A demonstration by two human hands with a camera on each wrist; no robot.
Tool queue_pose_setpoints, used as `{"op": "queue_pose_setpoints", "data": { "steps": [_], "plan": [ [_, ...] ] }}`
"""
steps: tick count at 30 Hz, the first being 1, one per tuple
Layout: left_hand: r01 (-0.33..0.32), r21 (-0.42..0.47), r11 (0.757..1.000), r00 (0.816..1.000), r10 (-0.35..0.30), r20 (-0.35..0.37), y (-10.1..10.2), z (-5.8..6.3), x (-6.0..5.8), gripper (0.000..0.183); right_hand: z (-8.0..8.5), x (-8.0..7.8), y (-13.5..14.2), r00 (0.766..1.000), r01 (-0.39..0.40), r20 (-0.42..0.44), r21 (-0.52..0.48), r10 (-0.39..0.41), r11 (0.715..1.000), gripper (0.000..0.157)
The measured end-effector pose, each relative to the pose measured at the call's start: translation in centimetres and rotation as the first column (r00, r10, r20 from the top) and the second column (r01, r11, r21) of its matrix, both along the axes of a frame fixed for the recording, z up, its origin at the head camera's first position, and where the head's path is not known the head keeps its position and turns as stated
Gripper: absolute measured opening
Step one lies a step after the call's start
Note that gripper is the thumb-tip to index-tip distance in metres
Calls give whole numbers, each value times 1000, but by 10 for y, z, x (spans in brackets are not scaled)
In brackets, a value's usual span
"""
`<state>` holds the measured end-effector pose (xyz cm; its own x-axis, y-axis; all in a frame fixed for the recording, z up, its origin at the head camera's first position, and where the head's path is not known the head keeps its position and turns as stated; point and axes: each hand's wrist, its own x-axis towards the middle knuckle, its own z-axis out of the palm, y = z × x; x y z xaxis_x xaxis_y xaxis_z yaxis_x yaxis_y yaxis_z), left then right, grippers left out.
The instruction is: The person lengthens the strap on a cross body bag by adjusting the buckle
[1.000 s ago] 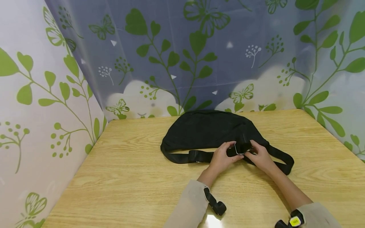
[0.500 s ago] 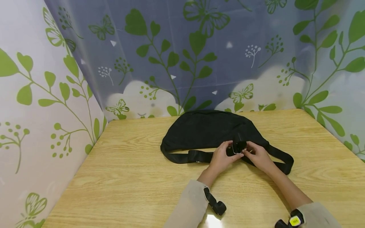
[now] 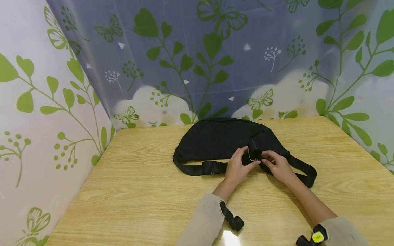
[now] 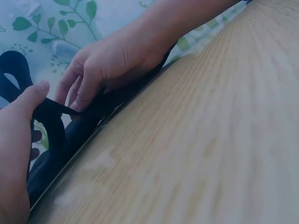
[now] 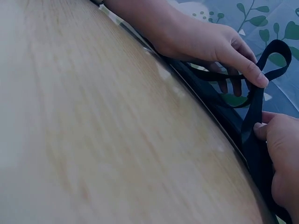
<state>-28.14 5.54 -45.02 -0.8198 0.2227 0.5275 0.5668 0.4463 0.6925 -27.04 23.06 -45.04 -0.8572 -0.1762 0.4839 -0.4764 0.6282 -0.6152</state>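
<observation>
A black waist bag [image 3: 221, 139] lies flat on the table, its black strap [image 3: 189, 169] running along the near side. My left hand [image 3: 237, 169] pinches the strap at a silver-coloured metal buckle [image 3: 250, 155] between thumb and fingers. Close by on the right, my right hand [image 3: 278, 168] pinches the strap just past the buckle. A loop of strap [image 5: 281, 52] stands up above the left thumb in the right wrist view. In the left wrist view the webbing [image 4: 60, 108] stretches between both hands. Fingers partly hide how it threads through the buckle.
The wooden table [image 3: 138, 205] has a patterned cloth [image 3: 172, 68] hanging behind it and at both sides. A second fold of strap with a slider [image 3: 214, 167] lies left of the left hand. The strap's right bend [image 3: 311, 176] lies beside the right forearm.
Both hands have shifted slightly up and left with the buckle. The strap loop at the buckle has changed shape, and the right fingers have moved along it. The bag stays in place.
</observation>
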Motion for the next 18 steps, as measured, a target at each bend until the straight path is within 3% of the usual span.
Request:
{"op": "queue_pose_setpoints", "data": {
  "steps": [7, 10, 14, 18],
  "plan": [
    [-34, 133, 991, 987, 53, -149, -1, -2, -1, 59, -4, -3, 2, 998, 37, -55, 45, -34, 998, 20],
    [-30, 159, 987, 982, 59, -180, -1, -3, -1, 59, -5, -3, 3, 996, 56, -70, 53, -52, 997, 20],
    [27, 170, 985, 991, -5, -130, -1, -2, -1, 58, -4, -1, 4, 996, 67, -57, 44, -64, 997, 19],
    [115, 151, 982, 992, -107, -60, -1, -1, -1, 56, -2, 1, 4, 999, 34, 31, -8, -33, 999, 21]
  ]
}}
